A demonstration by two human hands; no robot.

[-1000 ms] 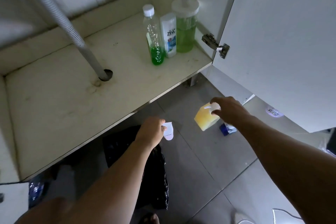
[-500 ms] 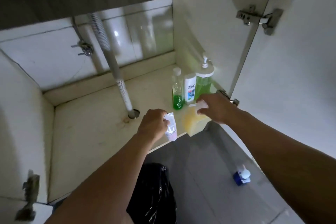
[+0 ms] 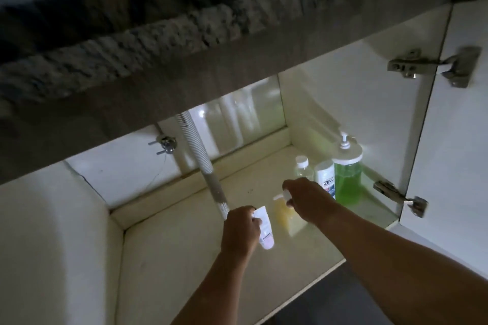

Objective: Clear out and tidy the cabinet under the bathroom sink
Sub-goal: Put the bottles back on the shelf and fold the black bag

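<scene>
Both arms reach into the open cabinet under the sink. My left hand (image 3: 240, 232) grips a small white and pink tube (image 3: 265, 231), held over the cabinet floor (image 3: 184, 253). My right hand (image 3: 306, 199) grips the white cap of a yellow bottle (image 3: 284, 215), which hangs just left of the group at the back right. That group is a clear bottle with a white cap (image 3: 301, 166), a white ZINC bottle (image 3: 325, 179) and a green pump bottle (image 3: 348, 179), standing side by side.
A white corrugated drain pipe (image 3: 204, 166) runs down into the cabinet floor just behind my left hand. A metal valve (image 3: 165, 144) sits on the back wall. The right door (image 3: 459, 153) stands open on two hinges (image 3: 401, 196). The stone countertop edge (image 3: 184, 31) overhangs above.
Both hands moved from over the bathroom floor up and forward into the cabinet, carrying the tube and the yellow bottle. The view tilted upward, so the countertop edge now shows.
</scene>
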